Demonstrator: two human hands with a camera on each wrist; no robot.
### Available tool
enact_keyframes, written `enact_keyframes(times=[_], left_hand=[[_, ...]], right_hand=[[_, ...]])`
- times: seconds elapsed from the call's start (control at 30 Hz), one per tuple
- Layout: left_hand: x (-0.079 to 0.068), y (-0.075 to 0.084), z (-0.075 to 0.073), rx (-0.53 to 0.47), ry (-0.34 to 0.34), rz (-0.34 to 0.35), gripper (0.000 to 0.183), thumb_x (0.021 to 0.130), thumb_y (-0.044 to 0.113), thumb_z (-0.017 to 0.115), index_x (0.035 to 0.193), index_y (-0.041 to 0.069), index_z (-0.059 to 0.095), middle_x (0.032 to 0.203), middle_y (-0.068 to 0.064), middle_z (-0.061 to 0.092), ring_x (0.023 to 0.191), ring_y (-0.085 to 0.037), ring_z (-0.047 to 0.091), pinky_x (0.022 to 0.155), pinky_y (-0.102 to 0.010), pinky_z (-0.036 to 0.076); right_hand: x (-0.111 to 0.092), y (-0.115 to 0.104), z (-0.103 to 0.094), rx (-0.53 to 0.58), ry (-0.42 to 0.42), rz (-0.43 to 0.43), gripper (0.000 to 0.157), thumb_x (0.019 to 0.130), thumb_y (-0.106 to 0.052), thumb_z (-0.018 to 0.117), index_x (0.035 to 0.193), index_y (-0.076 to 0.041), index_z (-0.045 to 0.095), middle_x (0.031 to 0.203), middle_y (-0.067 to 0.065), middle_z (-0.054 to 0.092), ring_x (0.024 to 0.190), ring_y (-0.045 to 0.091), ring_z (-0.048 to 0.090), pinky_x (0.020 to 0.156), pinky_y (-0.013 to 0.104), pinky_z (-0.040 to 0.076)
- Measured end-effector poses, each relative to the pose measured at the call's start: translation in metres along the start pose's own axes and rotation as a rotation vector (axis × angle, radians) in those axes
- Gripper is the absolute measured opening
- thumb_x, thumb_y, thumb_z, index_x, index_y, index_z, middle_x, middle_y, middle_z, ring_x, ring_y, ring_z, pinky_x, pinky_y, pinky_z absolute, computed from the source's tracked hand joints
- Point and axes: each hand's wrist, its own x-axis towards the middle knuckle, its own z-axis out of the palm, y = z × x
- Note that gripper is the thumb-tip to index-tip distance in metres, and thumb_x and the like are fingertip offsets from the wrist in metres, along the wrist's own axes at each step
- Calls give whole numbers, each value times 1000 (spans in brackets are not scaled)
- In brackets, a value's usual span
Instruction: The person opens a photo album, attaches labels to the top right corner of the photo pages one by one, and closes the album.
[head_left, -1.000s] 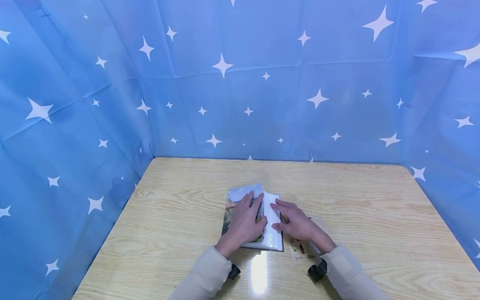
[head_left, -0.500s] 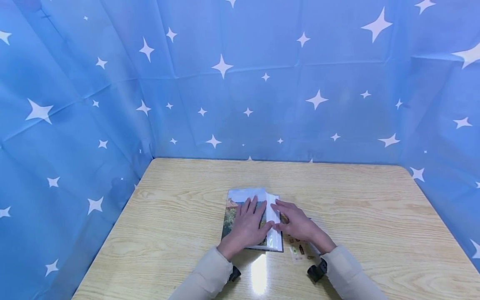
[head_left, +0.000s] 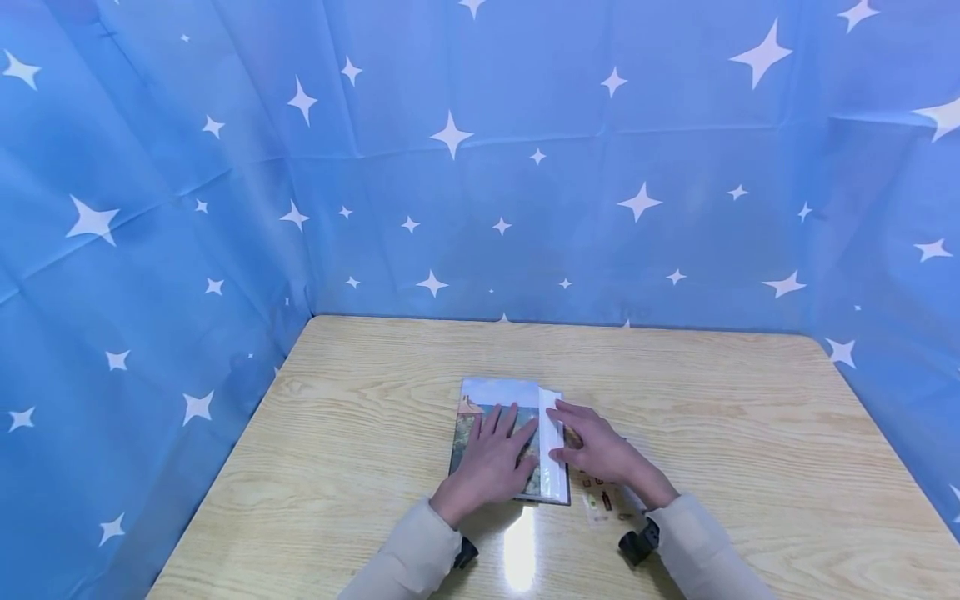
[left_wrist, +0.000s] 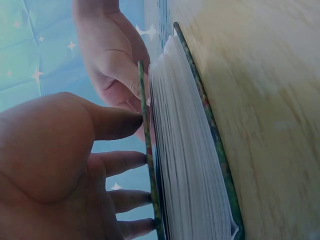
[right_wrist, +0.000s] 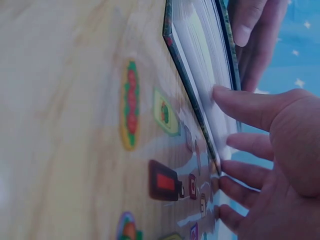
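Observation:
A thick hardcover photo album [head_left: 495, 392] with a landscape picture on its cover lies on the table. My left hand [head_left: 487, 467] rests on the front cover, fingers spread. In the left wrist view its fingertips touch the front cover [left_wrist: 150, 170], which stands slightly raised over the stack of white pages [left_wrist: 185, 150]. At the album's right side is my right hand [head_left: 600, 450]; its thumb [right_wrist: 245, 105] and index finger are right at the page edges, the other fingers lower beside the back cover. Beneath it lies a clear sticker sheet [head_left: 597, 510] printed with small food pictures.
The wooden table [head_left: 337, 442] has a far edge against a blue curtain [head_left: 525, 192] with white stars, which also hangs along both sides. A small black camera [head_left: 637, 543] sits at the right wrist, another [head_left: 465, 554] at the left.
The front cover has come down to the right over the pages, narrowing the white strip showing. My left hand moved with it, then slid slightly towards me. The right hand stays at the page edges.

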Motion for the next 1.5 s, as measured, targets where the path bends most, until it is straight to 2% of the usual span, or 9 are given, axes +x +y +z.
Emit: enact_keyframes(times=[0.2,0.43,0.73,0.93,1.17,1.37,1.5], left_hand=[[1,1,2,21,-19,-6,54,102,38,50,152,21,41,161,-15,27,149,-39,20,118,-62,17],[1,2,2,93,-45,-9,54,103,41,47,153,23,39,162,-12,27,150,-36,19,118,-60,18],[0,1,3,127,-48,-3,54,104,41,44,154,24,37,162,-11,27,150,-35,19,118,-59,19],[0,1,5,106,-27,-2,55,103,41,46,154,22,38,162,-12,27,150,-36,20,118,-60,19],[1,1,3,18,15,8,55,101,39,51,152,20,42,161,-15,28,149,-38,20,117,-63,18],[-1,-7,-3,-35,63,52,53,100,37,54,148,17,47,158,-16,34,146,-39,27,115,-62,25],[-2,-14,-7,-50,94,73,51,100,36,53,147,15,49,157,-16,36,145,-39,29,114,-63,25]], right_hand=[[-1,0,-1,-5,0,-22,62,94,-19,69,147,2,44,153,30,35,137,50,36,105,66,36],[-1,-1,-1,-19,7,-22,62,93,-18,69,146,2,44,152,30,35,136,51,36,104,67,36],[-1,1,0,-16,2,-21,62,93,-21,69,146,1,44,152,30,35,136,51,37,104,66,36],[-2,2,1,-7,1,-17,62,94,-19,69,147,0,44,153,29,34,137,50,35,105,66,35],[-3,1,-3,-5,3,-22,61,94,-20,68,147,-2,44,155,28,32,139,49,34,106,66,35],[-7,0,-6,-20,35,-38,61,94,-23,68,147,-3,46,154,26,34,138,49,35,107,66,34],[-11,0,-10,-40,62,-61,61,94,-22,69,146,-2,46,154,25,36,137,49,36,106,65,36]])
